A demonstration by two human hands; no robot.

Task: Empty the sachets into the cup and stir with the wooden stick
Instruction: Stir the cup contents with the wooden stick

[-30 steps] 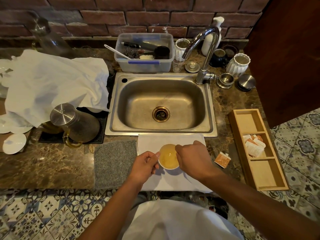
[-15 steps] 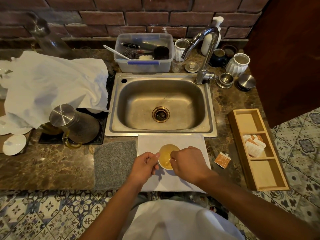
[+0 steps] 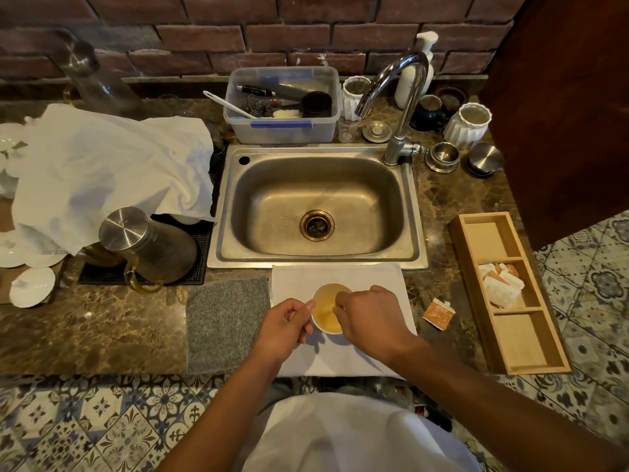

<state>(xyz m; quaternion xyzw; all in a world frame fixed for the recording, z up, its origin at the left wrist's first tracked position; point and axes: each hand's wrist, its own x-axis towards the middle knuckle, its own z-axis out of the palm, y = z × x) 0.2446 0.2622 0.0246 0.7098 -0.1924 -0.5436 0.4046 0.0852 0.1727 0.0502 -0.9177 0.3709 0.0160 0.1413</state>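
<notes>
Head view: our right hand (image 3: pixel 369 320) has slid left over the cup (image 3: pixel 327 313) since a second ago, pinched as if on the stick, hidden; stirring continues. Left hand (image 3: pixel 285 326) grips the cup's side. Cup on white cloth (image 3: pixel 381 277), marble counter (image 3: pixel 102 321), before the sink (image 3: pixel 316 206); torn sachet (image 3: pixel 438 313) nearby.

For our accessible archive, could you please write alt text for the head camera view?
A person's left hand steadies a small cup of yellowish liquid on a white cloth before a steel sink, while the right hand works over its rim. A torn sachet lies to the right, beside a wooden tray holding more.
</notes>
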